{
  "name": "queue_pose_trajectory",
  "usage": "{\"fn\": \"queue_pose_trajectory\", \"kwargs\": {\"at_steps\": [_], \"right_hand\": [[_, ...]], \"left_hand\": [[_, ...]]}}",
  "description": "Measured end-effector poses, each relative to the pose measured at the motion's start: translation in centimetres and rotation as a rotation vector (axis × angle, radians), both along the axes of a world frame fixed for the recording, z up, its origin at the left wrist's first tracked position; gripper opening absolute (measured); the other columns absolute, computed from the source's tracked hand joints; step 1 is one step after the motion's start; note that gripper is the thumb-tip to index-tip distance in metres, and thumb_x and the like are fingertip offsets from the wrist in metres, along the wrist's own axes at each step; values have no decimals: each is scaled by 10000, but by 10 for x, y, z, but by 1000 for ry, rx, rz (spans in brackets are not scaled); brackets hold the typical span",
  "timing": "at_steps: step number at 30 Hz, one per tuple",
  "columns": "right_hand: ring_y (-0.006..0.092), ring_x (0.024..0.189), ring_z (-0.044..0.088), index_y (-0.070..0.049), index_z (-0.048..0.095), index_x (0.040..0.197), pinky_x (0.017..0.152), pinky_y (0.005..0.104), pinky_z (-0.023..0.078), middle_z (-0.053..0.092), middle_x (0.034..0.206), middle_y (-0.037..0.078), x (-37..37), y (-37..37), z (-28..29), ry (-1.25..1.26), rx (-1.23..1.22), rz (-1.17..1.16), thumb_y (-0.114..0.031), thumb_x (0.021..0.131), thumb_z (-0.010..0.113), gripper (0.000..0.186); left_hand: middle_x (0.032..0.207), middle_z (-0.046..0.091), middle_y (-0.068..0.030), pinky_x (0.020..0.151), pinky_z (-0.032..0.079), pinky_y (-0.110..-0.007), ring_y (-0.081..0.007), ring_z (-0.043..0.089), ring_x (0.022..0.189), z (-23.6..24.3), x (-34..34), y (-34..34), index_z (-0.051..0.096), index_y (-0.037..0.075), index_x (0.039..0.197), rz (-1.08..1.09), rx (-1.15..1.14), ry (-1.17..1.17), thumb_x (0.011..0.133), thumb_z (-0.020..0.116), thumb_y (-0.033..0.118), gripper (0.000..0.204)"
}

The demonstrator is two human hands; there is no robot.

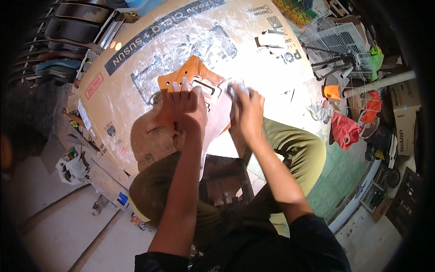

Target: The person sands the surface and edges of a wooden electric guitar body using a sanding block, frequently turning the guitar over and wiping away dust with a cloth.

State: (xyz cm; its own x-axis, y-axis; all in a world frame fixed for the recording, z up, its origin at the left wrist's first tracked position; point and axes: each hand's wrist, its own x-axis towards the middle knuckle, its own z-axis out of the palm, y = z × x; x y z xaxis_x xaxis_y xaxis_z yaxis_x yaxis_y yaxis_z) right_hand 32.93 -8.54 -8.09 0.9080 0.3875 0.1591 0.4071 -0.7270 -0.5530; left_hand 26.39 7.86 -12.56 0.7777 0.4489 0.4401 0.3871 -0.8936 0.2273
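Observation:
An orange-brown wooden guitar body (194,68) with routed slots and small holes lies between my knees, over a cardboard sheet. Pale dust or coating covers part of its face, toward the right. My left hand (186,106) rests on it, fingers stretched out and apart, pressing on its face near the slot. In my right hand (251,109) is a small greyish block (234,92), its fingers closed around it, at the body's right edge. The block is partly hidden and blurred, so its exact kind is unclear. The near part of the body is hidden by my left hand and arm.
White dust coats the flattened cardboard (122,97). Several guitar bodies hang on a rack (68,29) at far left. On the right are a white wire cage (337,38), a red bag (346,129) and a cardboard box (404,122). A white plastic bag (72,170) lies left.

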Motion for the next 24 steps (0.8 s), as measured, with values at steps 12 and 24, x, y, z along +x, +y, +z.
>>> {"fn": "queue_pose_trajectory", "kwargs": {"at_steps": [12,24], "right_hand": [[424,1098,555,-223,703,1299,933,502,484,610,1230,197,-8,-4,3,27,4,67,-70,877,714,449],[397,1112,565,-225,707,1293,902,492,500,632,1248,199,30,9,7,-42,-18,101,-107,872,729,438]], "left_hand": [[1418,613,-165,1051,424,-557,-437,555,1302,-8,-3,6,714,161,1081,-4,41,9,891,741,218,200],[1409,623,-149,1067,420,-568,-428,546,1322,-10,-1,5,727,156,1060,17,15,63,906,735,227,170]]}}
